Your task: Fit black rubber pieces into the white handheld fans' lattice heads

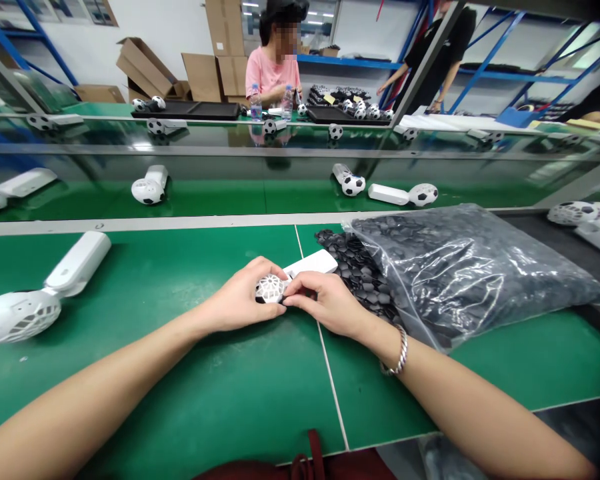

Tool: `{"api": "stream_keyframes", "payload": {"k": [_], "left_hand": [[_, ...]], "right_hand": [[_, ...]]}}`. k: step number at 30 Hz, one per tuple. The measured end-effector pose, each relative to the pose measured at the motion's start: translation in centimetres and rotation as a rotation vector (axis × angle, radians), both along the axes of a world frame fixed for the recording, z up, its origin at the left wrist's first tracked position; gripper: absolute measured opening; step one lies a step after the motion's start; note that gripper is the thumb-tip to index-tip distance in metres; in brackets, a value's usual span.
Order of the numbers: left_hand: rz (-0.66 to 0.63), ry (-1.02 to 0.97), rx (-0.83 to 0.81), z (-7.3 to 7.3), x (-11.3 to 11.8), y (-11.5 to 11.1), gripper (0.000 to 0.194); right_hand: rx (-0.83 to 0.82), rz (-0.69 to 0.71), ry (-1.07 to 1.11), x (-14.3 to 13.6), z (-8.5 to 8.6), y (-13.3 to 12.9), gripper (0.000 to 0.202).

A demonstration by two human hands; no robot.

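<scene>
A white device with a ball-shaped, lattice-patterned head and a long white body lies on the green table between my hands. My left hand is wrapped round the ball head, thumb below and fingers above. At the head's right side, my right hand is closed in a pinch; what its fingertips hold is too small to name. Just right of the device, small black pieces spill in a pile from a clear plastic bag full of such pieces.
Another white device lies at the left on the green table. Several football-patterned devices rest on the green surface beyond the pale rail. A black tray stands at the right. Across the line are a person in pink and bottles.
</scene>
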State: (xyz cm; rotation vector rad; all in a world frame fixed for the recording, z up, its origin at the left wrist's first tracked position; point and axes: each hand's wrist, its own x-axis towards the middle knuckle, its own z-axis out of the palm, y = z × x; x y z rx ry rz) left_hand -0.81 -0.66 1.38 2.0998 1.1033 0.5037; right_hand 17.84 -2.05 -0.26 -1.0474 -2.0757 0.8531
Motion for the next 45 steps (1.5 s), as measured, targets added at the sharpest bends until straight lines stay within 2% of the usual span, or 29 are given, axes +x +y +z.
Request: {"api": "stream_keyframes", "payload": {"k": [6, 11, 21, 22, 24, 27, 30, 31, 33, 36, 38, 42, 45], "left_hand": [[0.021, -0.012, 0.034, -0.2, 0.4, -0.4, 0.029], [0.009, -0.019, 0.038, -0.1, 0.4, -0.6, 0.029], [0.035, -0.138, 0.084, -0.6, 0.7, -0.8, 0.028], [0.064, -0.199, 0.033, -0.7, 0.7, -0.8, 0.029], [0.144, -0.369, -0.177, -0.9, 0.6, -0.6, 0.031], [0.249, -0.583, -0.485, -0.8, 0.0, 0.4, 0.033], [0.291, -0.681, -0.588, 0.0, -1.1, 1.9, 0.029], [0.296, -0.710, -0.614, 0.5, -1.5, 2.4, 0.030], [0.298, -0.752, -0.631, 1.4, -2.2, 3.3, 0.037], [0.310, -0.779, -0.552, 2.4, -3.1, 5.1, 0.051], [0.352, -0.767, -0.446, 2.4, -3.8, 6.7, 0.061], [0.575, -0.627, -0.169, 0.7, -5.2, 11.1, 0.061], [0.748, -0.437, 0.026, -1.3, -6.2, 14.3, 0.078]], "right_hand": [[-0.080, -0.020, 0.067, -0.2, -0.1, 0.2, 0.003], [-0.084, -0.003, 0.025, -0.2, 0.2, 0.4, 0.009], [-0.143, -0.099, -0.025, -0.6, -0.5, 0.6, 0.015], [-0.139, -0.104, -0.039, -0.6, -0.5, 0.6, 0.017], [-0.108, -0.093, -0.066, -0.6, -0.2, 0.8, 0.022], [0.111, -0.054, -0.193, 0.1, 1.1, 1.6, 0.026], [0.416, -0.036, -0.440, 1.1, 2.5, 3.1, 0.051], [0.470, -0.036, -0.510, 1.3, 2.9, 3.7, 0.058], [0.483, -0.018, -0.569, 1.5, 3.2, 5.1, 0.059], [0.335, 0.029, -0.478, 0.8, 3.4, 7.0, 0.047], [0.210, -0.008, -0.420, 0.0, 3.5, 8.5, 0.040], [0.014, -0.299, -0.482, -1.5, 3.7, 12.9, 0.037], [-0.088, -0.475, -0.535, -2.2, 3.2, 17.5, 0.043]]}}
